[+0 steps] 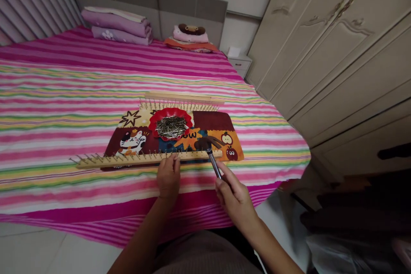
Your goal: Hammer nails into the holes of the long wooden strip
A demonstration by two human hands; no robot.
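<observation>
My right hand (236, 195) is closed round the metal handle of a hammer (214, 165), whose dark head hangs over the right end of a wooden strip (118, 161). Thin nails stick up from this strip, from its left end to about the middle. At that point my left hand (168, 175) is closed, its fingertips pinched at the strip's top on what looks like a nail. Just beyond lies a red scalloped bowl (154, 129) heaped with loose nails (171, 126). Bowl and strip rest on a colourful cartoon mat (215, 120).
Behind the bowl are more wooden strips (180, 96) with nails sticking out. A striped sheet (64, 124) covers the bed. Folded purple bedding (118, 28) and a smaller folded pile (191, 36) lie by the headboard. A wardrobe (321, 43) stands on the right.
</observation>
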